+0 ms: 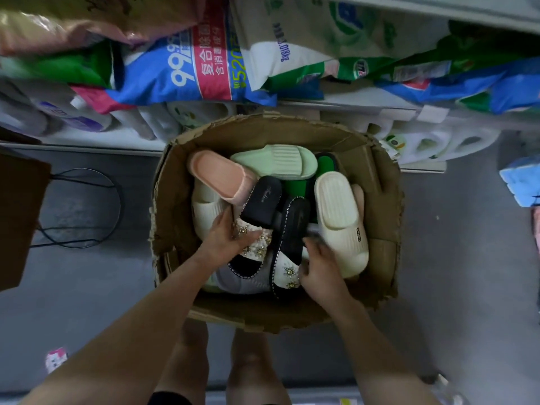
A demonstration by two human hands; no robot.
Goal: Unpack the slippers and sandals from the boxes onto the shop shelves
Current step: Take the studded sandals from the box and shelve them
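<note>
A black sandal (pixel 261 203) with a jewelled white strap lies at the centre of the frame in the cardboard box (pixel 263 317), the left hand (pixel 225 238) curled over that strap. Just right of it, the right hand (pixel 318 270) grips the second black sandal (pixel 292 229) by its edge, fingertips blurred. Pink slipper (pixel 219 173), pale green slipper (pixel 277 160) and cream slipper (pixel 339 217) lie around them; detergent bags (pixel 181 68) fill the shelf along the top.

Standing in a shop aisle, facing white shelves (pixel 365 110) loaded with detergent bags (pixel 181 71) and rows of white jugs (pixel 438 143), with a cardboard box (pixel 263 130) of assorted slippers (pixel 277 160) sitting on the floor (pixel 455 247).
</note>
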